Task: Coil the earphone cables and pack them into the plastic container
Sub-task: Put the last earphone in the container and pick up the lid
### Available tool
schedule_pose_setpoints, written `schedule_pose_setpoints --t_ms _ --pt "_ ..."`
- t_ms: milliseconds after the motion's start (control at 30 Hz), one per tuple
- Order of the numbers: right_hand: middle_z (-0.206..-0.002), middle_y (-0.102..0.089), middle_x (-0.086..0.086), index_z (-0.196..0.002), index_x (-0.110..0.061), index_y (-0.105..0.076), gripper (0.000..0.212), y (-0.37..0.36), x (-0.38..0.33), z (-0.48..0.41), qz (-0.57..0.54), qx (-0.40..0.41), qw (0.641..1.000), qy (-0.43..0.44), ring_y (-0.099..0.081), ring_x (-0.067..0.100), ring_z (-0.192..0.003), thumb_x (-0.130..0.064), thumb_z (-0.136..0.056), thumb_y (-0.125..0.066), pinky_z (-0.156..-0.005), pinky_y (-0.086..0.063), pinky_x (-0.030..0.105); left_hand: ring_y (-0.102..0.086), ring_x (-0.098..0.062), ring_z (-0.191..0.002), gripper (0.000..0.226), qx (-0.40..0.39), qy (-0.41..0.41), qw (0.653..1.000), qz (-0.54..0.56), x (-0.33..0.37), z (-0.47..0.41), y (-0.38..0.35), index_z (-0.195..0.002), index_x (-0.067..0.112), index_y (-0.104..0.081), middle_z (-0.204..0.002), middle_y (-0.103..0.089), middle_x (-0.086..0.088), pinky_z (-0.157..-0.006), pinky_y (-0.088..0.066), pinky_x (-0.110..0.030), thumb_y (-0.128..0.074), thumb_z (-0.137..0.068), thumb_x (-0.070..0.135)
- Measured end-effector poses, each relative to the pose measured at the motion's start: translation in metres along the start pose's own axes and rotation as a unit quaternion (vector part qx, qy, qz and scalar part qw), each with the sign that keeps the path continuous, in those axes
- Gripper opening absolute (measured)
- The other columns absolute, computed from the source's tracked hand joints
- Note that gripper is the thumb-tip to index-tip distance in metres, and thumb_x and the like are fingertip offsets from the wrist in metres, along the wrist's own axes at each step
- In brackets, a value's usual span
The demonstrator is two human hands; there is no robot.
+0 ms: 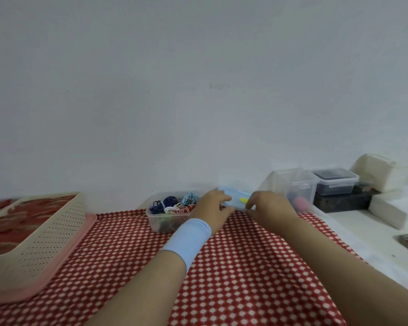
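Observation:
A clear plastic container (165, 220) stands on the red checked cloth near the wall. It holds several coiled earphone cables (174, 203) in blue, white and red. Just right of it, both hands grip a light blue lid (237, 196) with a yellow mark, tilted above the cloth. My left hand (212, 208), with a pale blue wristband, holds the lid's left end and covers the container's right side. My right hand (269, 208) pinches the lid's right end.
A cream perforated basket (33, 238) on a pink tray (66, 255) sits at the left. At the right, on a white surface, stand a clear lidded box (297, 187), a dark-filled box (335, 182), a black block and white foam pieces (386, 210).

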State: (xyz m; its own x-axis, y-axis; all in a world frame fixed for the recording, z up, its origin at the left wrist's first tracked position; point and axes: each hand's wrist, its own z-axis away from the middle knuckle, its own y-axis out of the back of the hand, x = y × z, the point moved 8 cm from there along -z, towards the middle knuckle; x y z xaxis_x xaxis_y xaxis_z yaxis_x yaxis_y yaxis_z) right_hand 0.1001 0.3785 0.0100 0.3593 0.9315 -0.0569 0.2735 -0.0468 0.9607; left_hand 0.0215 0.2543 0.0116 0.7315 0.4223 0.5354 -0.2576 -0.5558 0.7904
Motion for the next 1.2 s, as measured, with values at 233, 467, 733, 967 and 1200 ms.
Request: schedule_pose_setpoints --t_ms 233,467,733,967,1200 --pt "-0.112 -0.065 0.000 -0.105 -0.017 -0.073 0.020 0.031 -0.057 -0.016 -0.009 0.128 0.988 0.081 -0.065 0.026 -0.099 -0.023 -0.101 -0.054 -0.077 -0.055 0.042 -0.056 -0.017 -0.123 0.035 0.151 0.114 0.972 0.138 -0.027 0.002 0.071 -0.131 0.020 -0.063 -0.140 -0.057 -0.001 -0.107 -0.042 -0.030 -0.059 -0.096 0.022" --pt "-0.129 -0.062 0.000 -0.111 -0.019 -0.073 0.019 0.018 -0.139 -0.039 -0.052 0.076 0.981 0.174 -0.055 0.023 -0.119 -0.026 -0.100 -0.059 -0.101 -0.044 0.039 -0.059 -0.020 -0.119 0.037 0.169 0.200 0.955 0.140 -0.103 0.031 0.120 -0.129 0.014 -0.064 -0.132 -0.063 -0.005 -0.100 -0.042 -0.025 -0.062 -0.093 0.011" --pt "-0.135 -0.064 -0.002 -0.107 -0.027 -0.072 0.015 -0.025 -0.167 -0.054 -0.204 -0.051 0.970 0.120 -0.057 0.018 -0.124 -0.024 -0.094 -0.068 -0.104 -0.037 0.022 -0.057 -0.018 -0.122 0.039 0.109 0.214 0.970 0.041 -0.151 0.048 0.119 -0.131 0.017 -0.063 -0.135 -0.061 -0.002 -0.107 -0.040 -0.029 -0.062 -0.092 0.026" --pt "-0.148 -0.049 0.007 -0.134 -0.022 -0.062 0.036 -0.018 -0.127 -0.064 -0.206 0.023 0.978 -0.013 -0.045 0.027 -0.135 -0.020 -0.099 -0.056 -0.115 -0.034 0.038 -0.054 -0.020 -0.126 0.038 0.092 0.219 0.971 0.002 -0.158 0.042 0.116 -0.133 0.014 -0.060 -0.139 -0.058 -0.004 -0.103 -0.039 -0.025 -0.057 -0.096 0.021" --pt "-0.144 -0.051 0.006 -0.137 -0.011 -0.061 0.036 -0.040 -0.125 -0.064 -0.222 -0.021 0.974 -0.035 -0.049 0.026 -0.132 -0.017 -0.105 -0.045 -0.109 -0.033 0.028 -0.056 -0.021 -0.122 0.039 0.079 0.226 0.970 -0.039 -0.161 0.040 0.113 -0.133 0.015 -0.060 -0.136 -0.059 -0.004 -0.100 -0.041 -0.025 -0.055 -0.094 0.016"
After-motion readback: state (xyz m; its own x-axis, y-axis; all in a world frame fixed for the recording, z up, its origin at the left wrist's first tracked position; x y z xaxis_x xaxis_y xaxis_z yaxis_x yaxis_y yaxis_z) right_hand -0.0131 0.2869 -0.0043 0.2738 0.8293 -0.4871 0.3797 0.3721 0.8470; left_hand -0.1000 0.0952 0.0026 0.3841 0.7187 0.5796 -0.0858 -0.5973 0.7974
